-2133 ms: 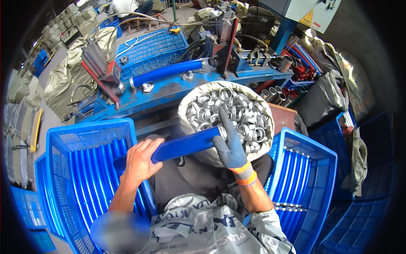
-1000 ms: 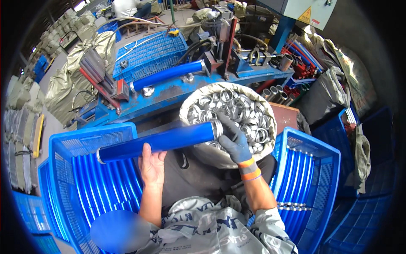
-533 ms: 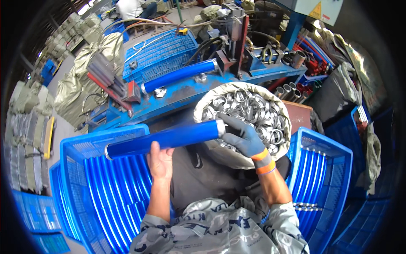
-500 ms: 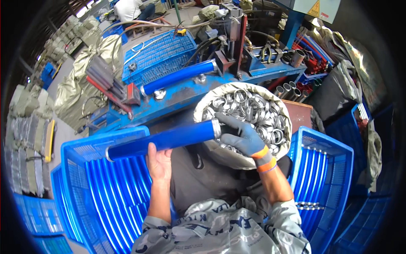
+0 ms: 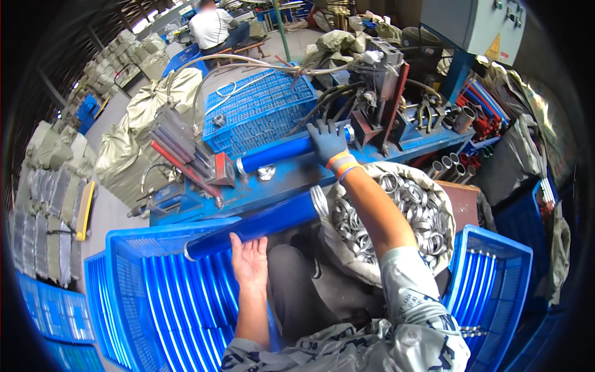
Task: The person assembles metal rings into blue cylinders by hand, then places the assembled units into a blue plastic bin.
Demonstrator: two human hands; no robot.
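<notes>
A blue tube (image 5: 260,224) with a silver ring at each end lies tilted across my bare left hand (image 5: 250,260). The palm and fingers hold it from below, above a crate of similar tubes. At the bench, my gloved right hand (image 5: 327,144) is over the right end of a second blue tube (image 5: 276,155), fingers wrapped on its top. That tube lies between two metal fixtures, a left one with a red plate (image 5: 224,170) and a right one (image 5: 364,129). Beneath my right forearm, a fabric sack (image 5: 447,214) holds many silver rings (image 5: 427,211).
Blue crates of blue tubes stand on my left (image 5: 127,273) and right (image 5: 520,273). Behind the bench (image 5: 273,186) are an upturned-looking blue crate (image 5: 254,105), hoses and a grey control box (image 5: 474,28). A seated person (image 5: 211,28) is farther back.
My right hand has left the ring sack and the held tube's end and reached forward to the bench tube. My left hand still holds its tube, now a little lower. The view has shifted.
</notes>
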